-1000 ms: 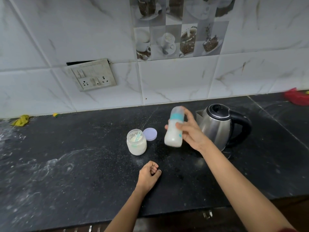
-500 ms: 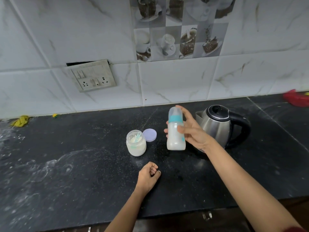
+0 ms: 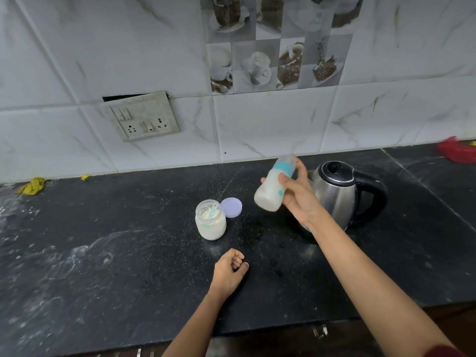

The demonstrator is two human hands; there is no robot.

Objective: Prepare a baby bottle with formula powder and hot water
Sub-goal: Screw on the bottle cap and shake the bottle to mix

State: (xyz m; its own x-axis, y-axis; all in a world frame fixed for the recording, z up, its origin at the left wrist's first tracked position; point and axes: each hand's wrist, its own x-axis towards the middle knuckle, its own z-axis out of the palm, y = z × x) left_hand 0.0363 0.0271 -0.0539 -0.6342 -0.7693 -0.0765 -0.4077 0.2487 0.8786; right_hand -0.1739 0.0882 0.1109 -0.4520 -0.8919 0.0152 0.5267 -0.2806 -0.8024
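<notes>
My right hand [image 3: 298, 199] grips a baby bottle [image 3: 270, 194] full of white liquid, with a teal collar and clear cap. The bottle is held above the counter, tilted with its top to the upper right. My left hand [image 3: 229, 270] rests on the black counter [image 3: 103, 253] as a loose fist, holding nothing. An open glass jar of formula powder [image 3: 210, 224] with a teal scoop inside stands left of the bottle. Its lilac lid [image 3: 231, 207] lies flat just behind it. A steel kettle [image 3: 340, 194] with a black handle stands behind my right hand.
White powder smears mark the counter's left part. A yellow scrap [image 3: 33, 186] lies at the far left by the wall, and a red object [image 3: 457, 150] at the far right. A socket plate [image 3: 144, 119] hangs on the tiled wall. The counter's front edge runs along the bottom.
The bottle has swung from upright half a second ago to tilted with its top to the right, in the same grip. My left hand has stayed put.
</notes>
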